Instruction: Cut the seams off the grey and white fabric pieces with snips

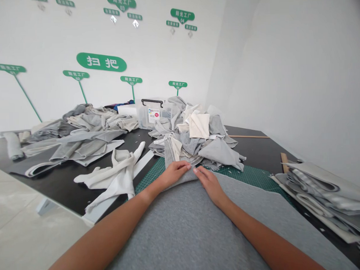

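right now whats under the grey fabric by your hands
A green cutting mat shows past the far edge of the grey knit fabric, on a black table. What lies directly beneath the fabric is covered and cannot be seen.

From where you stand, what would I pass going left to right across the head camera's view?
Gray fabric pile, white fabric scraps, left hand, right hand, folded fabric stack.

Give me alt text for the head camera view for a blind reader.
The left hand and right hand hold the edge of a grey knit fabric sheet on a green cutting mat, before a heap of grey and cream fabric scraps. A clear plastic storage box stands behind it.
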### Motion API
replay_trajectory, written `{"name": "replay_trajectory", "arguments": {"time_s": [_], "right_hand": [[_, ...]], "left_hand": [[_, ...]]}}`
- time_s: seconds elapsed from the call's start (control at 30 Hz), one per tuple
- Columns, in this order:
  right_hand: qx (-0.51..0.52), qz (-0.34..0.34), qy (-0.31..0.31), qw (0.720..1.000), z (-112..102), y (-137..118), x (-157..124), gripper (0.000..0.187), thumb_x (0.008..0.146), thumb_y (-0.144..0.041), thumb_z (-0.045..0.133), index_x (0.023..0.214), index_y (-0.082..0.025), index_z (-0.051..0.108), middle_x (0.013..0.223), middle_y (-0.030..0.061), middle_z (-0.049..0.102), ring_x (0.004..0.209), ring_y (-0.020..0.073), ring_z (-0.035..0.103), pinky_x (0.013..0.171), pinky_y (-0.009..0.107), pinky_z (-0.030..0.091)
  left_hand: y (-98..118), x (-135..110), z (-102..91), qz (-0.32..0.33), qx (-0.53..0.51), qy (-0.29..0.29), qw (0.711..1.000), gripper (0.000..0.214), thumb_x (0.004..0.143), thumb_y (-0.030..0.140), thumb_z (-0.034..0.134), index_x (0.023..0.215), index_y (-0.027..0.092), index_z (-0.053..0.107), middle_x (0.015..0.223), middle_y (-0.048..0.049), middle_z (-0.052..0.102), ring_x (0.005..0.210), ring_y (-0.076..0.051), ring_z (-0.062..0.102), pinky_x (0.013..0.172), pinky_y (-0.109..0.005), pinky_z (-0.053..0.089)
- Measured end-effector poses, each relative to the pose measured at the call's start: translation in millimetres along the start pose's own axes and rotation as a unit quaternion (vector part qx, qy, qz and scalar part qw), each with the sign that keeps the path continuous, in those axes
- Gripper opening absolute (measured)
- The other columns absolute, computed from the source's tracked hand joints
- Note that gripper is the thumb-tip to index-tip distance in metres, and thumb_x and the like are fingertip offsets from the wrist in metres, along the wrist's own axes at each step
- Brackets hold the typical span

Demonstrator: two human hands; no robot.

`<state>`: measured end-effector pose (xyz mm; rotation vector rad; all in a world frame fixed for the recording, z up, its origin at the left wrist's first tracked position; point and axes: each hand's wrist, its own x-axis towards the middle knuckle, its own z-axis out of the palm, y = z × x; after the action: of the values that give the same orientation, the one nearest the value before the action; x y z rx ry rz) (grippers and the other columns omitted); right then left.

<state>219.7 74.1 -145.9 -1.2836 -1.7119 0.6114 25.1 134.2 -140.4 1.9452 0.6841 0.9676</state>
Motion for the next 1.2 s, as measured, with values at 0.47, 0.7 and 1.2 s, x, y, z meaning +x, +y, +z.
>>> {"name": "replay_trajectory", "arguments": {"time_s": [0.47,0.7,1.2], "right_hand": [[-0.032,-0.014,0.014,0.999,2,-2,-4,0.036,0.103,-0.052,0.041,0.091,-0.025,0.06,0.086,-0.001,0.067,0.081,0.0209,0.061,0.074,0.028,0.042],[-0.063,-0.005,0.005,0.998,2,0,-4,0.034,0.103,-0.053,0.041,0.093,-0.027,0.059,0.085,-0.0016,0.067,0.08,0.0213,0.063,0.073,0.029,0.042],[-0.067,-0.02,-0.008,0.998,1,3,-3,0.034,0.103,-0.054,0.042,0.095,-0.026,0.06,0.088,-0.0019,0.067,0.082,0.0205,0.062,0.075,0.029,0.042]], "left_hand": [[-4,2,1.5,-0.004,0.004,0.004,1.0,0.037,0.097,0.045,0.052,0.091,0.014,0.068,0.085,-0.0033,0.066,0.081,-0.016,0.057,0.078,-0.027,0.045],[-6,3,2.6,-0.001,-0.033,-0.003,0.999,0.033,0.094,0.045,0.056,0.096,0.015,0.071,0.093,-0.0051,0.069,0.088,-0.018,0.059,0.083,-0.027,0.045],[-4,1,4.2,-0.04,-0.063,-0.009,0.997,0.033,0.092,0.044,0.06,0.094,0.013,0.071,0.087,-0.0045,0.068,0.08,-0.016,0.058,0.075,-0.026,0.043]]}}
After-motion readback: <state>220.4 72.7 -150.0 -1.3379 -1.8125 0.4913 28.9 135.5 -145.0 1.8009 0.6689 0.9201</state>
